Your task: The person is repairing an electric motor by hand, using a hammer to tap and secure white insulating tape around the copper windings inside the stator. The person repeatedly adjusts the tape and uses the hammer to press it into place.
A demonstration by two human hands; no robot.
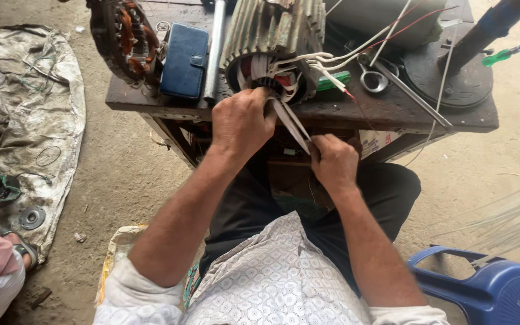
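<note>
**Both hands on white strips at motor stator, bench edge**

Finned grey motor housing lies on its side on dark wooden bench, open end w/ windings facing the person. Left hand is curled at the stator mouth, fingers closed around the upper end of flat white strips where they enter the windings. Right hand sits lower, just below bench edge, thumb & fingers pinching the strips' lower end. Strips run diagonally between the 2 hands, taut-looking.

White and red leads trail from the housing to the right across the bench. Near them: scissors, green-handled screwdriver, round dark plate. Left of the housing: metal rod, blue case, 2nd stator w/ copper coils.

On the ground at left, dirty cloth w/ small parts on it. Blue plastic chair at lower right. Another person's knee and sandalled foot show at lower left, well apart from the work.
</note>
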